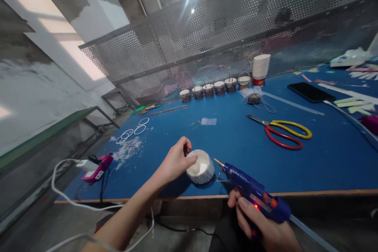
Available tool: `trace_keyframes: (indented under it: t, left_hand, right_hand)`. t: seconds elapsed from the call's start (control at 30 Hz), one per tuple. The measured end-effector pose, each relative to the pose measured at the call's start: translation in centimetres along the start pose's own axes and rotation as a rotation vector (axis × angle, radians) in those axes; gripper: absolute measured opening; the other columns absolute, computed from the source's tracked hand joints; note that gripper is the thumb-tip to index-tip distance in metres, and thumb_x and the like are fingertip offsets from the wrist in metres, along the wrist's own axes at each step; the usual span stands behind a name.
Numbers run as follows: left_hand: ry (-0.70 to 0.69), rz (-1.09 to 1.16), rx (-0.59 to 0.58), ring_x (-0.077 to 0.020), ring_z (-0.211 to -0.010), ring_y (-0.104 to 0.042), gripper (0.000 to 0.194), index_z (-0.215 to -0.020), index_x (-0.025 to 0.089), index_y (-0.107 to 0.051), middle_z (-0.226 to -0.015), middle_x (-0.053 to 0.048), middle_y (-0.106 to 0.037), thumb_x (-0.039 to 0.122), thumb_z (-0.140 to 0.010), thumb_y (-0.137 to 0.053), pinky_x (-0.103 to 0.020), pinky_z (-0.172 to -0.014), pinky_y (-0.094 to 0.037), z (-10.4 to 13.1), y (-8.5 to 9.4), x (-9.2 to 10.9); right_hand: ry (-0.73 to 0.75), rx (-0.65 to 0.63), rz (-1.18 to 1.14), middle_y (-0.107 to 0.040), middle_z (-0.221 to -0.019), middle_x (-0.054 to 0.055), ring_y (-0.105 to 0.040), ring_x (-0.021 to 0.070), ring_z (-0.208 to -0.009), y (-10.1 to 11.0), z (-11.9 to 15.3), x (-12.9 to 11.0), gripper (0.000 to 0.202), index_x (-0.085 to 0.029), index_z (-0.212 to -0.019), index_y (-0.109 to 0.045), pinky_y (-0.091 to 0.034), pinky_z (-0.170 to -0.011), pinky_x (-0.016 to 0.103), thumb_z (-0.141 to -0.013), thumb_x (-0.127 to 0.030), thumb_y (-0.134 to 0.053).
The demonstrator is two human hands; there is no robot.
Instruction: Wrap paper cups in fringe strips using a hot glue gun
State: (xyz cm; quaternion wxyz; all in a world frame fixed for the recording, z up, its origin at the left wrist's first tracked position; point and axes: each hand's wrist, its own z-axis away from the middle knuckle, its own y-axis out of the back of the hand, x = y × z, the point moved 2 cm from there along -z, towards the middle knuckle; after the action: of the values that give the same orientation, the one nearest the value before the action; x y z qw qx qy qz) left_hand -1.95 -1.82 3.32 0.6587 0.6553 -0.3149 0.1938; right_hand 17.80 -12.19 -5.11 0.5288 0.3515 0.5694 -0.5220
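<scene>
A short white cup (200, 177) with a ridged outer wall stands near the front edge of the blue table. My left hand (177, 158) grips its left rim, thumb over the inside and the other fingers curled, partly hidden. In my right hand (260, 218) is a blue hot glue gun (251, 183), its red light lit and a clear glue stick (313, 234) sticking out of the back. The gun's metal nozzle points at the cup's right side, a small gap away from it.
Scissors (283, 134) with red and yellow handles lie to the right, below a black phone (310, 92). Several small brown-and-white cups (219, 88) line the back beside stacked paper cups (261, 69). White rings (139, 129), scraps and a purple power strip (99, 168) lie left.
</scene>
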Motion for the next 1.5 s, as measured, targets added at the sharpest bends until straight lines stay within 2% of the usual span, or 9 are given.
trace_keyframes:
  t: [0.1, 0.2, 0.4, 0.57, 0.77, 0.87, 1.07, 1.23, 1.5]
  left_hand:
    - [-0.071, -0.027, 0.162, -0.0125, -0.067, -0.047, 0.014, -0.083, 0.02, -0.048, -0.082, 0.001, -0.053, 0.025, -0.073, -0.057, -0.027, -0.063, -0.041, 1.5, 0.8, 0.8]
    - [-0.283, -0.11, 0.276, -0.0147, -0.076, -0.053, 0.004, -0.085, 0.02, -0.05, -0.087, -0.003, -0.059, 0.021, -0.082, -0.052, -0.029, -0.07, -0.045, 3.9, 1.1, 1.8]
    - [-0.589, -0.276, 0.171, -0.0176, -0.083, -0.06, 0.016, -0.094, 0.021, -0.052, -0.088, -0.005, -0.064, 0.009, -0.083, -0.051, -0.032, -0.074, -0.049, 6.8, -0.6, 2.7]
    - [-0.638, -0.401, 0.225, -0.0198, -0.088, -0.061, 0.02, -0.099, 0.02, -0.051, -0.096, -0.008, -0.064, 0.011, -0.082, -0.056, -0.034, -0.076, -0.049, 6.8, -2.1, 2.8]
    - [-0.625, -0.493, 0.267, -0.0218, -0.089, -0.061, 0.026, -0.105, 0.021, -0.047, -0.095, -0.009, -0.063, 0.014, -0.082, -0.055, -0.036, -0.076, -0.049, 6.2, -3.4, 2.4]
    - [-0.602, -0.479, 0.241, -0.02, -0.086, -0.061, 0.025, -0.102, 0.022, -0.047, -0.091, -0.007, -0.063, 0.007, -0.082, -0.049, -0.035, -0.076, -0.049, 5.8, -2.9, 2.0]
    - [-0.589, -0.495, 0.187, -0.0191, -0.09, -0.06, 0.027, -0.101, 0.022, -0.049, -0.092, -0.004, -0.063, 0.005, -0.079, -0.048, -0.046, -0.097, -0.044, 5.7, -1.3, 1.3]
    - [-0.625, -0.558, 0.187, -0.0226, -0.103, -0.056, 0.029, -0.105, 0.021, -0.05, -0.101, -0.009, -0.059, 0.01, -0.079, -0.058, -0.046, -0.096, -0.047, 6.0, -1.6, 0.9]
    - [-0.668, -0.497, 0.21, -0.0186, -0.098, -0.059, 0.031, -0.106, 0.02, -0.05, -0.101, -0.008, -0.056, 0.005, -0.08, -0.058, -0.042, -0.095, -0.049, 5.9, -2.0, 0.0]
  right_hand:
    - [0.011, 0.034, -0.006, -0.04, -0.043, -0.007, -0.036, 0.0102, -0.042, 0.4, 0.2, -0.1, 0.04, -0.018, -0.084, -0.059, -0.029, -0.048, 0.024, -0.087, -0.056, -0.047]
    - [0.007, 0.066, -0.04, -0.039, -0.042, -0.008, -0.034, 0.0097, -0.04, 0.7, 0.6, 0.0, 0.037, -0.019, -0.083, -0.06, -0.028, -0.047, 0.023, -0.086, -0.054, -0.05]
    - [-0.022, 0.08, -0.133, -0.038, -0.041, -0.009, -0.03, 0.0082, -0.04, 0.3, 1.3, 1.7, 0.037, -0.017, -0.083, -0.057, -0.028, -0.046, 0.022, -0.085, -0.053, -0.05]
    - [-0.057, 0.056, -0.207, -0.038, -0.042, -0.01, -0.029, 0.0079, -0.04, -0.4, 1.2, 3.2, 0.04, -0.016, -0.087, -0.055, -0.025, -0.043, 0.021, -0.084, -0.055, -0.05]
    - [-0.054, 0.082, -0.183, -0.039, -0.044, -0.009, -0.032, 0.0081, -0.042, -0.5, 1.0, 2.7, 0.038, -0.016, -0.084, -0.055, -0.03, -0.046, 0.021, -0.083, -0.054, -0.051]
    - [-0.076, 0.109, -0.164, -0.039, -0.044, -0.009, -0.034, 0.008, -0.041, -0.6, 1.2, 2.3, 0.037, -0.017, -0.083, -0.056, -0.032, -0.046, 0.021, -0.081, -0.053, -0.052]
    - [-0.175, 0.19, -0.125, -0.042, -0.043, -0.008, -0.038, 0.0082, -0.037, -1.6, 1.3, 2.2, 0.028, -0.02, -0.077, -0.058, -0.034, -0.041, 0.021, -0.07, -0.046, -0.062]
    - [-0.141, 0.245, -0.044, -0.046, -0.043, -0.005, -0.044, 0.0112, -0.039, -2.3, 1.1, 2.6, 0.018, -0.022, -0.076, -0.062, -0.037, -0.041, 0.023, -0.071, -0.04, -0.062]
    - [-0.083, 0.252, -0.021, -0.051, -0.049, -0.003, -0.045, 0.0122, -0.041, -3.0, 0.6, 3.2, 0.014, -0.023, -0.074, -0.06, -0.039, -0.04, 0.023, -0.071, -0.037, -0.061]
